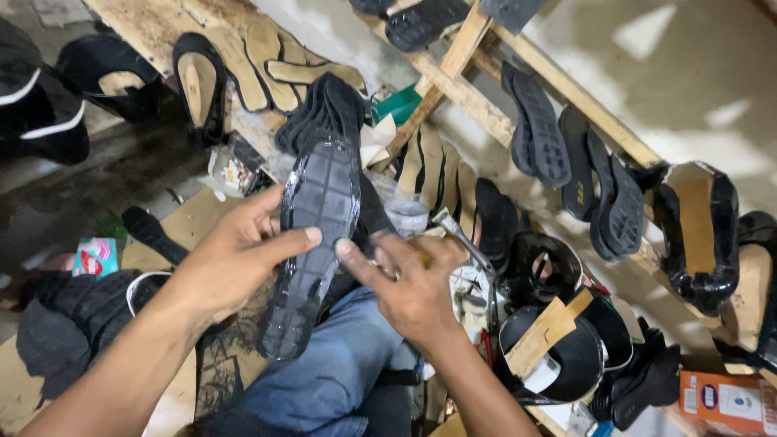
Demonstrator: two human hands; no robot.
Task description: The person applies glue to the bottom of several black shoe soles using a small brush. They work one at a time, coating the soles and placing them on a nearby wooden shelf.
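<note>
A black rubber shoe sole with a block tread and a glossy wet rim stands tread-up over my lap. My left hand grips its left edge, thumb laid across the middle. My right hand touches the sole's right edge with the thumb while its fingers are closed around a metal-tipped brush handle. Below the sole is my knee in blue jeans.
Wooden racks hold several black soles and tan insoles. Black shoe uppers lean at right. A black round pot with a wooden stick sits low right, an orange box beside it. A small plastic cup stands behind the sole.
</note>
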